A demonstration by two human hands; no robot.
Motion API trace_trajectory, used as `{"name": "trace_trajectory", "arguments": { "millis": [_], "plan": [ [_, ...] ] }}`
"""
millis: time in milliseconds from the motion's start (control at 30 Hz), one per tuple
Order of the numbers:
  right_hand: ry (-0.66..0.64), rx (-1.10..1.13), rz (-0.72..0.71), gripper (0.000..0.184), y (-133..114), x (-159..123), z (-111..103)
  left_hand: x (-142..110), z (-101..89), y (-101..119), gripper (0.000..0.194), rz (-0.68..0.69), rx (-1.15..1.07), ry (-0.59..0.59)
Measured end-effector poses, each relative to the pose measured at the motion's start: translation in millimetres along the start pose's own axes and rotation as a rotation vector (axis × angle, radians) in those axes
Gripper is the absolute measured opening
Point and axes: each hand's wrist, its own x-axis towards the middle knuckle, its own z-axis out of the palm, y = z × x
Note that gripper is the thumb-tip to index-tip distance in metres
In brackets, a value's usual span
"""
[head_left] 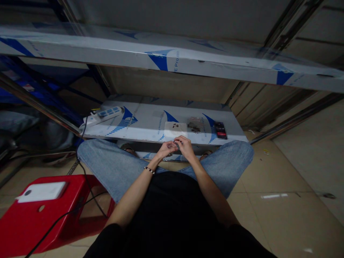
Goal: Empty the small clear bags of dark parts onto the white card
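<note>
At the front edge of the desk [146,120], the left hand [165,149] and right hand [185,145] come together, fingers curled; I cannot tell whether they clamp anything. Just beyond that edge, a thin, whitish rectangular sheet [169,133] bears small brown bits [175,125]. Rightward lie a crinkled clear bag [198,120] and, nearer the right edge, a blurred black-and-red object [221,130].

Black short-sleeved cloth top [182,211] and faded blue denim jeans [104,161]
I can see a round bracelet of dark and pale beads [149,170] on the left wrist [156,160].
</note>
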Motion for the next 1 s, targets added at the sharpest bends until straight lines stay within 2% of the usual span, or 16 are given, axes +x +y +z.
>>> {"name": "trace_trajectory", "arguments": {
  "millis": [133,267,467,700,1000],
  "plan": [
    [-0.054,0.02,-0.006,0.018,3.0,-0.9,0.8,-0.4,-0.3,0.8,0.024,0.046,0.157,0.006],
    [-0.08,0.047,-0.007,0.017,6.1,-0.6,3.2,-2.7,-2.5,-0.7,0.029,0.022,0.108,0.012],
    [-0.056,0.083,0.022,0.016,7.5,0.5,4.8,-4.2,-5.3,-2.4,0.033,-0.012,0.024,-0.042],
    [-0.044,0.097,0.02,0.015,6.1,1.7,4.9,-1.6,-4.6,-2.8,0.037,-0.046,-0.064,-0.043],
    [0.119,0.166,0.162,0.023,7.0,1.5,2.4,-6.1,-4.9,4.3,0.038,-0.049,-0.212,-0.063]
  ]
}}
